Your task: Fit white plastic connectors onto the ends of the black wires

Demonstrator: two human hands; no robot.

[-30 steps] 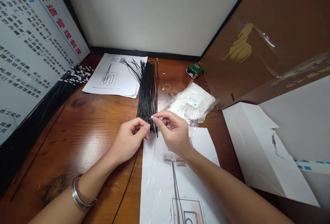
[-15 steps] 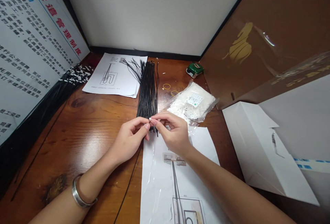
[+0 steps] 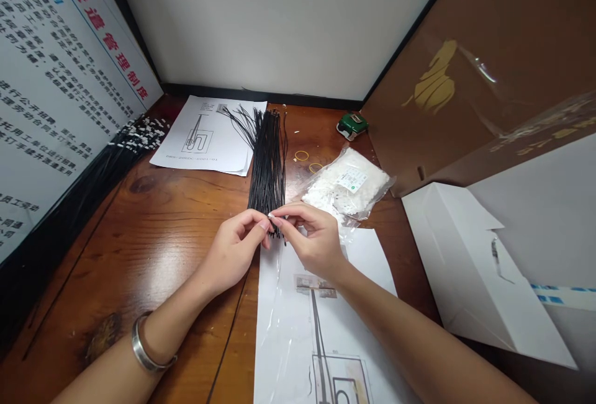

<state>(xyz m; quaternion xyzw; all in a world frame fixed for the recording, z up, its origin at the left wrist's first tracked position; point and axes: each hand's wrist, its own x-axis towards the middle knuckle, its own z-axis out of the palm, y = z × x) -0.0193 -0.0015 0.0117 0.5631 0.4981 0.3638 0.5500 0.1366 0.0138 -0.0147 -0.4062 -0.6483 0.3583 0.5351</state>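
My left hand (image 3: 237, 246) is closed, thumb and forefinger pinched at the lower end of the black wire bundle. A thin black wire (image 3: 226, 342) runs from under this hand toward the near table edge. Fingertip to fingertip with it, my right hand (image 3: 311, 236) pinches a tiny white connector housing (image 3: 270, 215). Whether the wire's tip sits inside the housing is hidden by the fingers. Just beyond both hands lies the bundle of black wires (image 3: 267, 168). A clear bag of white connector housings (image 3: 356, 180) rests behind my right hand.
A printed drawing sheet (image 3: 279, 354) in clear plastic lies under my right forearm. More drawing sheets (image 3: 172, 149) are at the back left. Black wires with white ends (image 3: 102, 162) line the left panel. A green tape measure (image 3: 352, 125), yellow rubber bands (image 3: 302, 156) and a white box (image 3: 479, 280) are to the right.
Both hands stay pinched together, shifting very slightly. The white housing has moved a touch to the left and tilts a little differently. Everything else stays in place.
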